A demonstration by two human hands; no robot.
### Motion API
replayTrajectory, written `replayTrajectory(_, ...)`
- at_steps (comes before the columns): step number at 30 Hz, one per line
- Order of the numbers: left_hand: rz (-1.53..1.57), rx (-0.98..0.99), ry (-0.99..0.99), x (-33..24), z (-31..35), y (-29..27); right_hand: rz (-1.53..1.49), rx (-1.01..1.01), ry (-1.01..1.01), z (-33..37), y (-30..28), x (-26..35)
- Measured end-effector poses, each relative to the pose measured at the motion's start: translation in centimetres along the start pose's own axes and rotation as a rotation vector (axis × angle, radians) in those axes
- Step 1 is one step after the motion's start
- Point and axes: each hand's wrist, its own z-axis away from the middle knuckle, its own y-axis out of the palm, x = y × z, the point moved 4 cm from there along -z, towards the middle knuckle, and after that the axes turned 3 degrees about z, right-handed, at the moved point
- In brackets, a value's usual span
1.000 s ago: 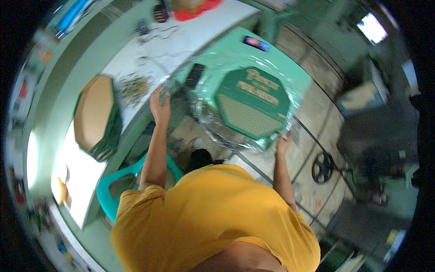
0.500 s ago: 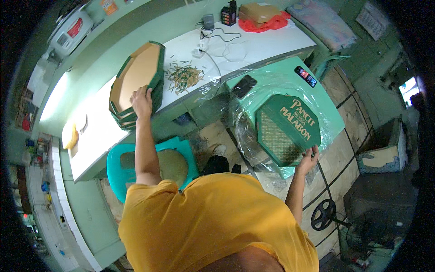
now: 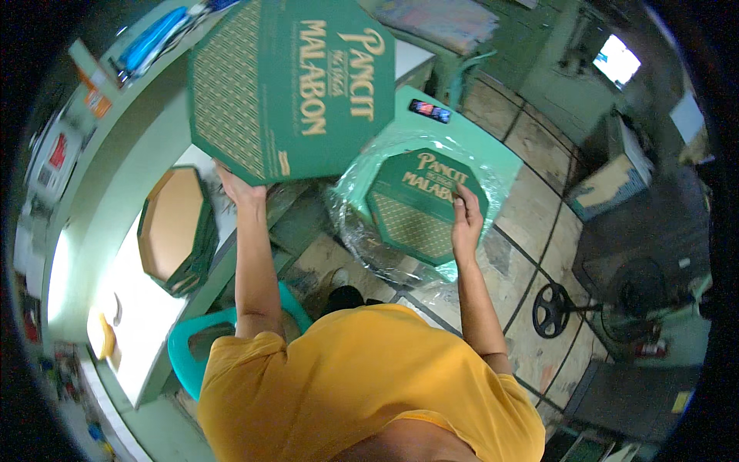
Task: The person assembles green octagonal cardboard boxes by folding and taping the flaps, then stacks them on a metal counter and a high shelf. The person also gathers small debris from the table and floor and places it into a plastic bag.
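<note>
My left hand point(image 3: 245, 191) grips the lower edge of a large green octagonal box lid point(image 3: 285, 100), raised close to the camera with its gold-lettered, patterned face showing. My right hand point(image 3: 466, 227) lies on the right side of another green octagonal lid point(image 3: 408, 223), its fingers stretched over the lettered face. That second lid sits on crumpled clear plastic point(image 3: 350, 212) on a light green table point(image 3: 493, 158). Left of my left forearm, stacked octagonal box trays point(image 3: 173, 227), green outside and tan inside, stand on the white counter.
A lit phone point(image 3: 429, 111) lies on the green table's far side. A teal plastic chair point(image 3: 192, 346) stands under the counter point(image 3: 146, 339), which bears a yellow object point(image 3: 105, 336) at its near end. At right are a black handwheel point(image 3: 553, 309) and a worn box point(image 3: 612, 177).
My left hand has left the tray stack and now holds up a large lid, which covers much of the counter. My right hand has moved from the other lid's edge onto its face.
</note>
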Motion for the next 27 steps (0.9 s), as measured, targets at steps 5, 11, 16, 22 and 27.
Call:
replayTrajectory(5, 0.297, 0.214, -0.367, 12.0, 6.4, 5.1, -0.273, 0.219, 0.615, 0.7, 2.6, 1.4)
replayTrajectory(11, 0.380, 0.296, -0.688, 21.1, 16.9, 8.8, -1.235, 0.043, 0.507, 1.3, 9.5, 2.5)
replayTrajectory(16, 0.327, 0.353, -0.874, 21.9, 14.9, 6.6, -1.057, -0.268, 0.592, -1.6, 2.1, -4.8)
replayTrajectory(22, -0.282, 0.475, -0.992, 26.6, 7.7, -0.3, -0.707, -0.101, 0.549, -4.5, -6.3, -12.2)
replayTrajectory(27, -0.676, 0.409, -0.922, 27.7, 7.3, -8.0, -0.521, -0.121, 0.590, -3.8, -8.2, -18.1)
